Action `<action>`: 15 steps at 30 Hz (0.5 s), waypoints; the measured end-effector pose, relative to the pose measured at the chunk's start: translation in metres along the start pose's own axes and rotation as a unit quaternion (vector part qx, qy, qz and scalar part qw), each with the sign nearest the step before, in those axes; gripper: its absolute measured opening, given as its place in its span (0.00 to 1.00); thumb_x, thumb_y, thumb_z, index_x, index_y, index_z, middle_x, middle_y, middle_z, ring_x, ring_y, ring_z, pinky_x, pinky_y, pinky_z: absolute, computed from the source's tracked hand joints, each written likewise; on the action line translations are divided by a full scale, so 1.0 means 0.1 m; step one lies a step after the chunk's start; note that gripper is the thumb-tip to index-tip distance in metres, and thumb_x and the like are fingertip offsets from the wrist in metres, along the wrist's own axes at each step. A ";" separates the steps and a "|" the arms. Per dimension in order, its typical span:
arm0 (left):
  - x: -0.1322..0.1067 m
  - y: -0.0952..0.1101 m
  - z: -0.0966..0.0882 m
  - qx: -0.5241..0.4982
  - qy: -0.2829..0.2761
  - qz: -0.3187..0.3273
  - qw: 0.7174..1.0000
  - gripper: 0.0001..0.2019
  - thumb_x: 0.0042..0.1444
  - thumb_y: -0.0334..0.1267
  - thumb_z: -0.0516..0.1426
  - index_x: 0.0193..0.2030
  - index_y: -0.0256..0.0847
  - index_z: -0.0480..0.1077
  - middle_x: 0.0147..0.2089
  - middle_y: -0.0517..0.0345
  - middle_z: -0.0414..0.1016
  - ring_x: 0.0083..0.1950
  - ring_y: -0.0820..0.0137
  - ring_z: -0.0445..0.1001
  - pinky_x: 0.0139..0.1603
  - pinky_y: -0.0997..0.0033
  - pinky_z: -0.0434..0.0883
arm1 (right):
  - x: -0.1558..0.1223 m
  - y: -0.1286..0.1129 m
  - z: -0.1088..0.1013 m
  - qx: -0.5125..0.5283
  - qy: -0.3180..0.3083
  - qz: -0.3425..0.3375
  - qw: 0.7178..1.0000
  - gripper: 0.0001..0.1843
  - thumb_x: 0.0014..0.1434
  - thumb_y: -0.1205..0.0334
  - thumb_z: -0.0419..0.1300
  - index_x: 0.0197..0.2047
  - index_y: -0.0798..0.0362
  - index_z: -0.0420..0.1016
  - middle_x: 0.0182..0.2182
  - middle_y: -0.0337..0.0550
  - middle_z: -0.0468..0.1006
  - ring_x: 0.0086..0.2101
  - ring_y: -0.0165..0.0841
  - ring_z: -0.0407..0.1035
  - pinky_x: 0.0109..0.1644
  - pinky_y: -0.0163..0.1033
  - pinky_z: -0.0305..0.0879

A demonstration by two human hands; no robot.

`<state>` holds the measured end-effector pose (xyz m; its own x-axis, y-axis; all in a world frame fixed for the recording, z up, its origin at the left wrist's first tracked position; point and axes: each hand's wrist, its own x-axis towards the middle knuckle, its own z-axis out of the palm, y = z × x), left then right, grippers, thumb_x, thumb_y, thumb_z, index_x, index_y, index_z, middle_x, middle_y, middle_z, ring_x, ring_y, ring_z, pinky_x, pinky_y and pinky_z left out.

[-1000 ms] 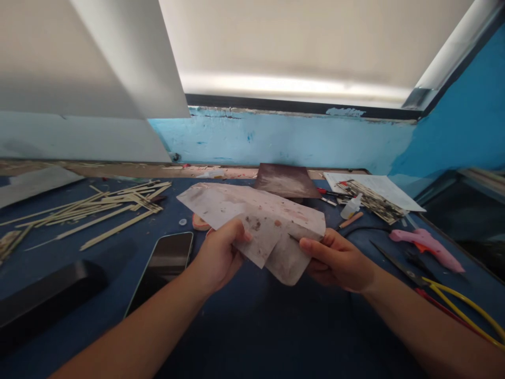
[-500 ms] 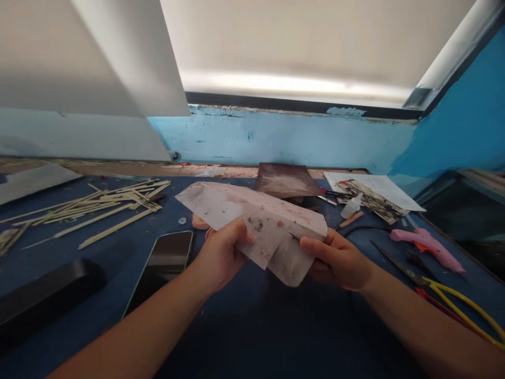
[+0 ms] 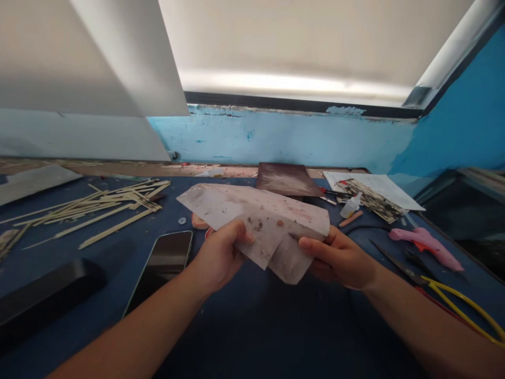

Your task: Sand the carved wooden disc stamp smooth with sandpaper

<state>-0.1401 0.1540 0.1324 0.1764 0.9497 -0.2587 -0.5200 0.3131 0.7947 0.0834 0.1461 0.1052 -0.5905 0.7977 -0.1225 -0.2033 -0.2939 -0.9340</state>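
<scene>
A stained, folded sheet of whitish paper point(image 3: 252, 213) with brown and pink spots is held above the dark blue table point(image 3: 252, 326). My left hand point(image 3: 219, 255) pinches its near left edge, thumb on top. My right hand point(image 3: 339, 258) grips the paper's right corner, fingers curled under it. Both hands are closed on the sheet, just above the table's middle.
A dark phone point(image 3: 163, 266) lies left of my left hand. Thin wooden sticks point(image 3: 98, 208) are scattered at the left. A brown sheet point(image 3: 286, 180) lies behind the paper. To the right lie a small glue bottle point(image 3: 351, 206), a pink glue gun point(image 3: 426, 245), yellow-handled scissors point(image 3: 434, 284) and printed papers point(image 3: 374, 195).
The paper has shifted very slightly in my hands; its lower fold sits a touch higher. Both hands stay in almost the same place.
</scene>
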 end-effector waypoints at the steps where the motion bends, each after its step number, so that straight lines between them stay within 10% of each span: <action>1: 0.00 0.00 0.01 0.001 0.013 -0.004 1.000 0.18 0.30 0.32 0.62 0.34 0.43 0.73 0.39 0.58 0.79 0.54 0.54 0.75 0.48 0.62 0.74 | 0.00 0.00 0.00 0.002 -0.001 0.003 1.000 0.18 0.65 0.48 0.67 0.33 0.51 0.67 0.16 0.23 0.55 0.15 0.20 0.43 0.15 0.25 0.40; 8: 0.00 0.01 0.04 0.001 0.046 -0.003 0.999 0.19 0.27 0.31 0.61 0.33 0.43 0.72 0.39 0.58 0.78 0.53 0.56 0.74 0.40 0.66 0.72 | 0.04 0.06 -0.01 0.019 -0.002 0.026 0.999 0.23 0.66 0.45 0.64 0.28 0.52 0.66 0.16 0.28 0.60 0.14 0.20 0.46 0.14 0.26 0.39; 15: 0.00 0.01 0.02 -0.004 0.030 0.002 1.000 0.20 0.27 0.32 0.61 0.34 0.43 0.72 0.40 0.58 0.78 0.53 0.56 0.74 0.46 0.64 0.73 | 0.01 0.03 0.03 0.039 0.018 0.006 0.999 0.16 0.62 0.50 0.70 0.44 0.50 0.73 0.19 0.24 0.56 0.19 0.20 0.40 0.18 0.23 0.40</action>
<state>-0.1388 0.1543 0.1348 0.1238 0.9495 -0.2884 -0.5266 0.3092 0.7919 0.0801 0.1447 0.1030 -0.5647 0.8121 -0.1471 -0.2581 -0.3430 -0.9032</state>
